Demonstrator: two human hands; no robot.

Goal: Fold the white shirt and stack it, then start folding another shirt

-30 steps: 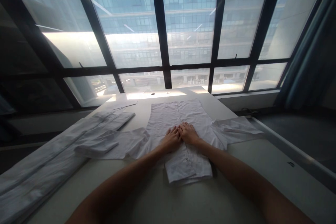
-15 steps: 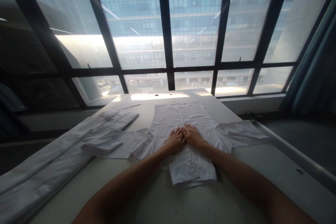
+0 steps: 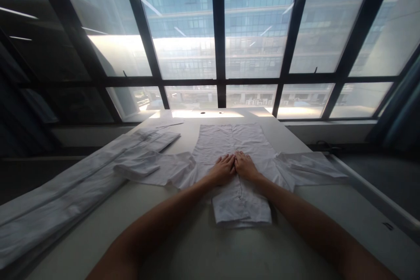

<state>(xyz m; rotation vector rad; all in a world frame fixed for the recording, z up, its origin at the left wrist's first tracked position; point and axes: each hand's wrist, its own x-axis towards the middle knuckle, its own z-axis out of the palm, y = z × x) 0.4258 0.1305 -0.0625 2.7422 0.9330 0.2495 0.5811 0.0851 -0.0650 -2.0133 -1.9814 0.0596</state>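
A white shirt (image 3: 229, 144) lies spread flat on the pale table (image 3: 203, 249), its sleeves out to both sides. My left hand (image 3: 222, 169) and my right hand (image 3: 245, 166) rest palm down side by side on the shirt's middle, their fingertips touching along the centre line. Both hands lie flat with fingers stretched and hold nothing. The shirt's near end (image 3: 241, 210) is folded over just below my wrists. The left sleeve (image 3: 157, 169) is rumpled, the right sleeve (image 3: 308, 165) lies flatter.
More white garments (image 3: 65, 197) lie in a long row along the table's left side. A big window with dark frames (image 3: 219, 30) stands beyond the table's far edge. A curtain (image 3: 403, 113) hangs at the right, and a ledge (image 3: 370, 192) runs along the right.
The view has shifted slightly, so the shirt and hands sit a bit further right in the picture. My hands stay pressed together on the shirt's middle.
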